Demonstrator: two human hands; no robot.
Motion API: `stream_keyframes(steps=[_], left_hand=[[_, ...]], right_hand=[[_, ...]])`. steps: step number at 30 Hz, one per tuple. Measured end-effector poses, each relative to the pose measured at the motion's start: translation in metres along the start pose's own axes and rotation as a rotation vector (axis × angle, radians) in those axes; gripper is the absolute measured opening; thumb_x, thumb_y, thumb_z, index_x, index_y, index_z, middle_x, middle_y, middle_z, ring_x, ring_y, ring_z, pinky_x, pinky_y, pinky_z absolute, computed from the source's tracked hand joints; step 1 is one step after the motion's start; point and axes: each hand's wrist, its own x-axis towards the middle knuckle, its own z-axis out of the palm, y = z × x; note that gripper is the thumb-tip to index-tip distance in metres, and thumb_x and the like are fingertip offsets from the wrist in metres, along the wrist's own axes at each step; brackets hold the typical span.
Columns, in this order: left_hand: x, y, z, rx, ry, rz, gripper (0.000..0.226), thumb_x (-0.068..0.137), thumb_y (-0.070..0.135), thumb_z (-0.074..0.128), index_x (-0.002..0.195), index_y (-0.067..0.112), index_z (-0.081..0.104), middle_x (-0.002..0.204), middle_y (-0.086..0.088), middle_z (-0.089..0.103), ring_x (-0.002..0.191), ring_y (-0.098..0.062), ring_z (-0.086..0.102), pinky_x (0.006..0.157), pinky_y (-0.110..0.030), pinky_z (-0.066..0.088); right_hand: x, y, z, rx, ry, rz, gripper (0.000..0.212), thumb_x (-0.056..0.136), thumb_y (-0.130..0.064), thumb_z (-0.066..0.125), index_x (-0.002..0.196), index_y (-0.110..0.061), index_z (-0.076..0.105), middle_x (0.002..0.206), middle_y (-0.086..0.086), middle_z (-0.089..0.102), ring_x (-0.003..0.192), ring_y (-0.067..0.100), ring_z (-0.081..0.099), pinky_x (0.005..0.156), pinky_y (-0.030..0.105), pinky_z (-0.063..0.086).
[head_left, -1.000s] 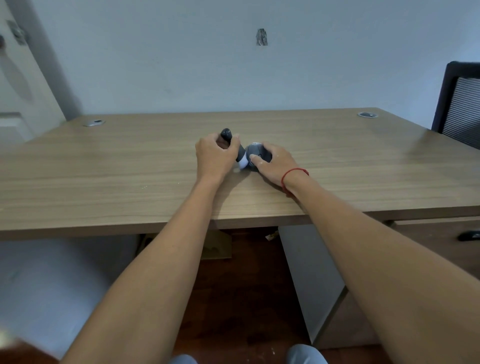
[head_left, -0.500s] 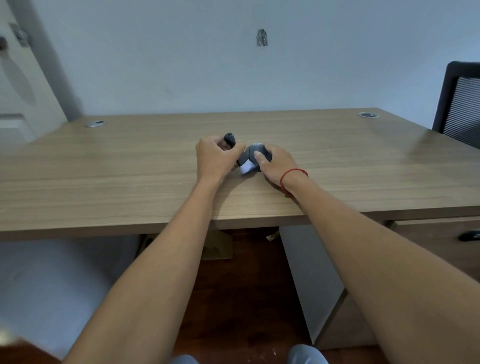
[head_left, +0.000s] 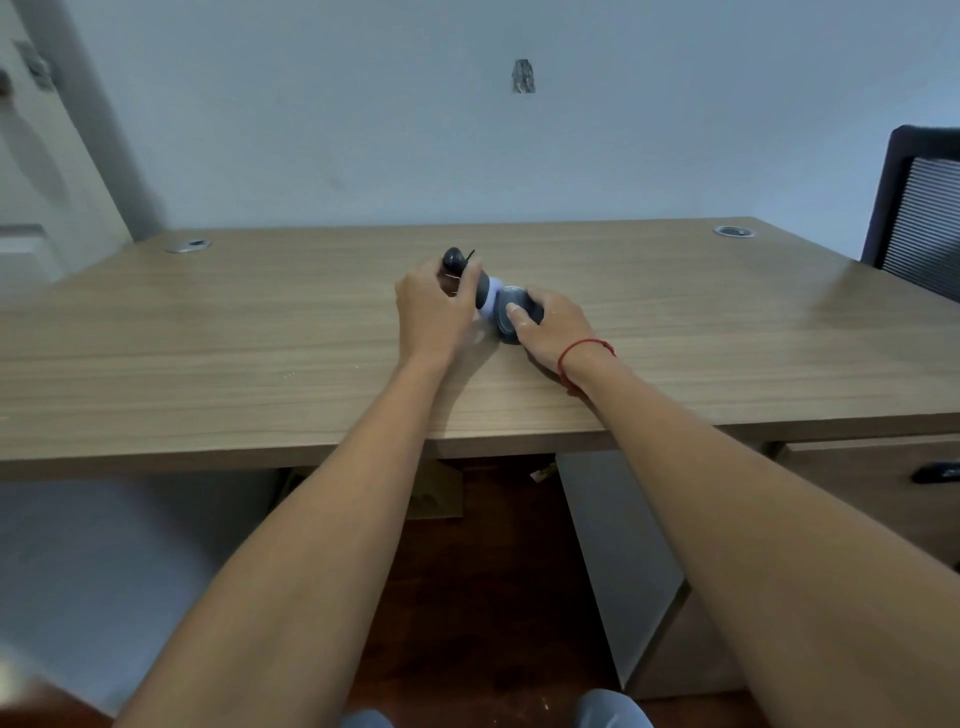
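Near the middle of the wooden desk my left hand grips a small dark handle-shaped device, whose rounded end and a thin black strap stick out above my fingers. A white rounded part shows between my hands. My right hand, with a red string on the wrist, grips a dark grey round cap-like piece, thumb lying on top of it. The two pieces touch or sit very close together; my fingers hide how they join.
Two round metal cable grommets sit at the desk's far left and far right. A black mesh chair stands at the right. A drawer unit with a black handle sits under the desk's right side. A wall lies behind.
My left hand has tilted the dark handle up and away, exposing more of the white part between the two pieces. My right hand stays on the grey round piece.
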Motion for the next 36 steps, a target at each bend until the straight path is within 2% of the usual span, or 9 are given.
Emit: stream_keyframes(steps=[7, 10, 12, 14, 17, 21, 25, 30, 36], left_hand=[[-0.002, -0.001, 0.001, 0.111, 0.012, 0.001, 0.032, 0.086, 0.028, 0.062, 0.064, 0.006, 0.053, 0.063, -0.011, 0.059, 0.066, -0.032, 0.059, 0.061, -0.035, 0.042], [0.001, -0.002, 0.000, -0.006, 0.039, 0.007, 0.033, 0.085, 0.031, 0.063, 0.066, 0.004, 0.058, 0.064, -0.011, 0.064, 0.064, -0.028, 0.060, 0.062, -0.036, 0.049], [0.001, -0.005, 0.002, 0.091, -0.007, -0.019, 0.033, 0.084, 0.031, 0.062, 0.067, 0.003, 0.057, 0.067, -0.015, 0.064, 0.067, -0.032, 0.059, 0.064, -0.040, 0.049], [0.002, -0.007, 0.001, 0.171, -0.007, -0.039, 0.032, 0.085, 0.029, 0.061, 0.066, 0.005, 0.055, 0.068, -0.016, 0.062, 0.070, -0.035, 0.057, 0.062, -0.039, 0.044], [0.000, -0.001, 0.000, 0.029, 0.057, 0.015, 0.030, 0.087, 0.028, 0.062, 0.067, 0.006, 0.054, 0.063, -0.010, 0.059, 0.063, -0.027, 0.055, 0.059, -0.031, 0.040], [-0.001, 0.001, 0.001, -0.047, 0.020, 0.034, 0.027, 0.085, 0.027, 0.065, 0.071, 0.005, 0.061, 0.068, -0.010, 0.066, 0.065, -0.022, 0.062, 0.058, -0.020, 0.044], [0.001, -0.007, 0.002, 0.168, -0.033, -0.026, 0.031, 0.085, 0.029, 0.062, 0.067, 0.006, 0.053, 0.066, -0.015, 0.057, 0.064, -0.030, 0.049, 0.061, -0.035, 0.041], [-0.004, 0.007, 0.001, -0.021, 0.026, 0.051, 0.030, 0.090, 0.030, 0.061, 0.069, 0.011, 0.051, 0.059, 0.002, 0.051, 0.056, -0.015, 0.046, 0.054, -0.018, 0.037], [0.000, -0.005, 0.004, 0.191, -0.005, -0.014, 0.030, 0.092, 0.029, 0.057, 0.093, -0.001, 0.061, 0.093, -0.022, 0.066, 0.087, -0.038, 0.059, 0.071, -0.038, 0.043]], right_hand=[[-0.002, -0.002, 0.000, -0.003, 0.009, -0.001, 0.029, 0.096, -0.027, 0.051, 0.118, -0.008, 0.058, 0.107, 0.004, 0.058, 0.108, 0.024, 0.057, 0.082, 0.027, 0.038], [-0.002, -0.003, 0.000, 0.037, -0.009, 0.062, 0.055, 0.095, -0.030, 0.053, 0.142, -0.006, 0.040, 0.142, 0.012, 0.050, 0.131, 0.027, 0.046, 0.100, 0.031, 0.037], [-0.002, -0.004, 0.000, 0.052, -0.013, 0.080, 0.063, 0.095, -0.031, 0.053, 0.148, -0.007, 0.030, 0.151, 0.012, 0.040, 0.137, 0.027, 0.040, 0.102, 0.029, 0.034], [-0.003, -0.004, 0.000, 0.051, -0.011, 0.082, 0.061, 0.095, -0.031, 0.053, 0.146, -0.007, 0.032, 0.149, 0.013, 0.042, 0.134, 0.027, 0.042, 0.095, 0.027, 0.033], [-0.004, -0.003, 0.001, 0.036, 0.027, 0.088, 0.060, 0.085, -0.044, 0.064, 0.131, -0.011, 0.046, 0.132, 0.009, 0.052, 0.121, 0.026, 0.052, 0.086, 0.027, 0.038], [-0.004, 0.000, 0.004, -0.016, 0.076, 0.104, 0.081, 0.067, -0.057, 0.076, 0.129, -0.012, 0.049, 0.128, 0.006, 0.052, 0.109, 0.022, 0.055, 0.085, 0.031, 0.046], [-0.003, 0.002, 0.003, -0.012, 0.101, 0.102, 0.062, 0.066, -0.049, 0.076, 0.115, -0.015, 0.056, 0.111, 0.000, 0.059, 0.092, 0.016, 0.058, 0.079, 0.032, 0.051], [-0.004, -0.001, 0.003, 0.008, 0.091, 0.099, 0.053, 0.058, -0.047, 0.071, 0.102, -0.021, 0.059, 0.105, 0.002, 0.061, 0.084, 0.016, 0.059, 0.073, 0.032, 0.052], [-0.004, 0.000, 0.003, 0.016, 0.096, 0.062, 0.049, 0.055, -0.048, 0.067, 0.097, -0.022, 0.064, 0.103, 0.004, 0.062, 0.081, 0.015, 0.056, 0.058, 0.022, 0.038]])
